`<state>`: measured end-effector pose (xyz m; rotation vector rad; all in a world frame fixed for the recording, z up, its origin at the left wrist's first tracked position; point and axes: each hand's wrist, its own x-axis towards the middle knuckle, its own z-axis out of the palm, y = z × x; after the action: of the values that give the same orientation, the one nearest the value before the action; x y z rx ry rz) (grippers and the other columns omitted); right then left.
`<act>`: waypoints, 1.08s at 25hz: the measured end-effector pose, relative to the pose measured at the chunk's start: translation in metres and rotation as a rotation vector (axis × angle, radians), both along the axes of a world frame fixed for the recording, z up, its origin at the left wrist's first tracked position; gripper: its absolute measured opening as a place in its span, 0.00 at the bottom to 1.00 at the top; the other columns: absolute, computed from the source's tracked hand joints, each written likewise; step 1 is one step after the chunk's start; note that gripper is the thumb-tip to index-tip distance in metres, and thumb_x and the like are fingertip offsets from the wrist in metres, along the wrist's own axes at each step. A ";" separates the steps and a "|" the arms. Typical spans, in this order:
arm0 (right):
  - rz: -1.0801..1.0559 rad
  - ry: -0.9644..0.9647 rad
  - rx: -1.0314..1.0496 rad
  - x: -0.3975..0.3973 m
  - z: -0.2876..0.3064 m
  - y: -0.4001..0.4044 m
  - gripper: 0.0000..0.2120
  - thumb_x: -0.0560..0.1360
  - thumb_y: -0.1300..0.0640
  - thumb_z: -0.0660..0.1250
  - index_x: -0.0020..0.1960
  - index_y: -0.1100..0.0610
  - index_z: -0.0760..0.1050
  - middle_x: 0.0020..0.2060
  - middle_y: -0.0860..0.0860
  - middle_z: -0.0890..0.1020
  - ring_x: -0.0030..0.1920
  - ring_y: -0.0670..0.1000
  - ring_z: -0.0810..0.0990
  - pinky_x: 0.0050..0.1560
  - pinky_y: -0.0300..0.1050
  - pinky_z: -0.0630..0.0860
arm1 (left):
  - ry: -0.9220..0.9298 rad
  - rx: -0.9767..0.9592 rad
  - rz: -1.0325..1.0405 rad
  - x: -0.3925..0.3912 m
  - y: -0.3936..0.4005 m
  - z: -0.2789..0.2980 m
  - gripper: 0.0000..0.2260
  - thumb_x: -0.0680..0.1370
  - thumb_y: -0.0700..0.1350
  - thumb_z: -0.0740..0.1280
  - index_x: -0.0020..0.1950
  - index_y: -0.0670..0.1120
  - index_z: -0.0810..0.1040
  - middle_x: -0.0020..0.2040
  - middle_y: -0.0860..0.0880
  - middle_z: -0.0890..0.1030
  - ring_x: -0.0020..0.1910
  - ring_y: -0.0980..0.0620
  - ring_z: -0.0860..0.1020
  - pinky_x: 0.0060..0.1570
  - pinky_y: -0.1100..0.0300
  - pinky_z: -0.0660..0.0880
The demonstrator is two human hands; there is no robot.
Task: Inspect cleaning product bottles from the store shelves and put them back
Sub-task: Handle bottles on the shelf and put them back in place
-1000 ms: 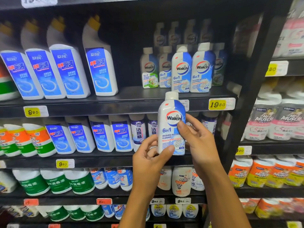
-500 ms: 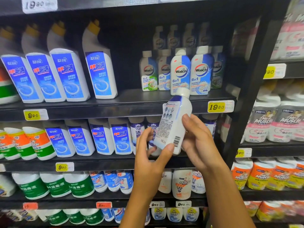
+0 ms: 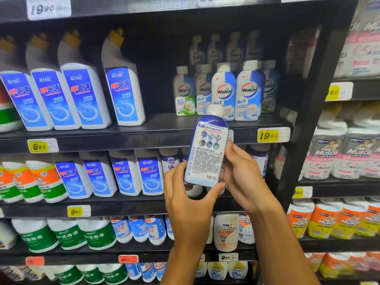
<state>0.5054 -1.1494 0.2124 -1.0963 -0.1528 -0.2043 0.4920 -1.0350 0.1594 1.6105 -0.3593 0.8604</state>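
Showing its back label to the camera, the bottle point(image 3: 206, 153) sits centre frame, cap up and leaning slightly right, its long axis near upright. The left hand point(image 3: 188, 199) cups the base, thumb curled under the bottom edge; the right hand point(image 3: 242, 175) pinches the right side (fine print facing us, reading time). Both hands hold it out in front of the shelf point(image 3: 144, 136). Its likely slot lies up and just right of the hands, among the matching bottles point(image 3: 236, 91) above the yellow price tag point(image 3: 268, 135). The right hand looks nearer that row, so a short lift up and back should return it.
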 end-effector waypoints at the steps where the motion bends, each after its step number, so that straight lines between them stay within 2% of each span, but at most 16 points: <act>1: 0.000 0.002 -0.007 0.000 0.001 0.001 0.17 0.84 0.50 0.54 0.62 0.55 0.77 0.56 0.55 0.85 0.58 0.54 0.83 0.56 0.52 0.81 | 0.005 0.001 -0.001 0.000 0.000 0.000 0.34 0.63 0.49 0.82 0.65 0.54 0.71 0.58 0.61 0.72 0.60 0.64 0.73 0.55 0.76 0.69; 3: -0.002 -0.004 -0.027 0.000 0.002 0.001 0.16 0.83 0.50 0.55 0.62 0.55 0.77 0.56 0.55 0.85 0.58 0.54 0.83 0.54 0.51 0.82 | 0.033 -0.019 -0.020 0.000 0.000 0.001 0.32 0.62 0.52 0.82 0.62 0.56 0.72 0.57 0.63 0.74 0.58 0.64 0.74 0.54 0.75 0.70; 5: -0.021 -0.045 -0.086 -0.002 0.004 0.000 0.16 0.81 0.48 0.58 0.61 0.54 0.79 0.57 0.54 0.85 0.59 0.54 0.83 0.56 0.51 0.82 | 0.166 -0.172 -0.163 0.001 0.004 0.007 0.27 0.61 0.55 0.79 0.58 0.55 0.76 0.55 0.58 0.81 0.54 0.59 0.80 0.49 0.68 0.76; 8: -0.116 -0.109 -0.176 -0.002 0.006 -0.008 0.17 0.76 0.46 0.64 0.60 0.53 0.81 0.55 0.52 0.85 0.57 0.50 0.83 0.54 0.49 0.80 | 0.430 -0.536 -0.721 0.008 0.016 0.013 0.26 0.62 0.54 0.79 0.57 0.45 0.82 0.53 0.44 0.85 0.48 0.49 0.84 0.43 0.62 0.80; 11: -0.107 -0.089 -0.147 0.000 0.007 -0.010 0.20 0.74 0.47 0.68 0.63 0.54 0.78 0.55 0.53 0.85 0.58 0.51 0.83 0.52 0.45 0.77 | 0.631 -0.834 -1.218 0.008 0.024 0.016 0.32 0.65 0.56 0.79 0.63 0.39 0.80 0.55 0.36 0.81 0.46 0.42 0.82 0.41 0.56 0.80; 12: -0.052 -0.091 -0.135 0.000 0.007 -0.008 0.20 0.74 0.48 0.69 0.62 0.55 0.78 0.55 0.53 0.85 0.55 0.51 0.83 0.49 0.43 0.78 | 0.665 -0.879 -1.323 0.007 0.024 0.015 0.32 0.66 0.56 0.79 0.63 0.38 0.80 0.54 0.35 0.82 0.45 0.42 0.82 0.40 0.57 0.80; 14: 0.041 -0.113 -0.141 -0.001 0.007 -0.002 0.17 0.75 0.47 0.69 0.59 0.54 0.81 0.51 0.55 0.85 0.44 0.50 0.83 0.39 0.39 0.77 | 0.705 -0.947 -1.415 0.007 0.023 0.011 0.30 0.67 0.55 0.78 0.61 0.36 0.81 0.52 0.35 0.82 0.43 0.43 0.82 0.39 0.57 0.80; 16: 0.038 -0.136 -0.165 -0.003 0.008 0.000 0.15 0.76 0.48 0.68 0.58 0.55 0.81 0.48 0.57 0.85 0.37 0.52 0.79 0.32 0.38 0.75 | 0.729 -0.968 -1.419 0.009 0.023 0.006 0.30 0.69 0.57 0.75 0.60 0.36 0.81 0.53 0.35 0.82 0.43 0.42 0.82 0.39 0.56 0.81; 18: -0.028 -0.152 -0.174 -0.004 0.008 0.000 0.14 0.75 0.49 0.70 0.57 0.55 0.82 0.49 0.56 0.86 0.42 0.54 0.83 0.36 0.39 0.78 | 0.761 -0.876 -1.334 0.013 0.024 0.004 0.28 0.74 0.60 0.66 0.60 0.37 0.82 0.55 0.35 0.82 0.47 0.40 0.83 0.43 0.54 0.81; 20: -0.095 -0.155 -0.174 -0.006 0.009 -0.002 0.14 0.73 0.49 0.70 0.56 0.54 0.82 0.49 0.54 0.87 0.47 0.50 0.86 0.39 0.39 0.80 | 0.771 -0.752 -1.137 0.018 0.025 0.003 0.24 0.75 0.58 0.62 0.59 0.42 0.83 0.58 0.35 0.82 0.52 0.38 0.83 0.45 0.51 0.82; 23: -0.181 -0.144 -0.213 -0.005 0.010 -0.003 0.16 0.72 0.49 0.69 0.56 0.56 0.81 0.47 0.52 0.87 0.47 0.49 0.86 0.39 0.37 0.79 | 0.651 -0.556 -0.828 0.024 0.029 0.005 0.17 0.74 0.54 0.68 0.57 0.46 0.83 0.57 0.41 0.84 0.55 0.43 0.83 0.49 0.49 0.82; 27: -0.161 -0.133 -0.247 -0.003 0.008 -0.006 0.18 0.75 0.49 0.68 0.61 0.56 0.79 0.50 0.52 0.87 0.51 0.51 0.86 0.43 0.39 0.80 | 0.485 -0.261 -0.708 0.022 0.033 0.011 0.22 0.72 0.56 0.72 0.60 0.46 0.79 0.54 0.47 0.85 0.53 0.49 0.84 0.47 0.59 0.80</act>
<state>0.5027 -1.1552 0.2201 -1.3421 -0.2128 -0.4115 0.5139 -1.0023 0.1705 1.2572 -0.4098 -0.0291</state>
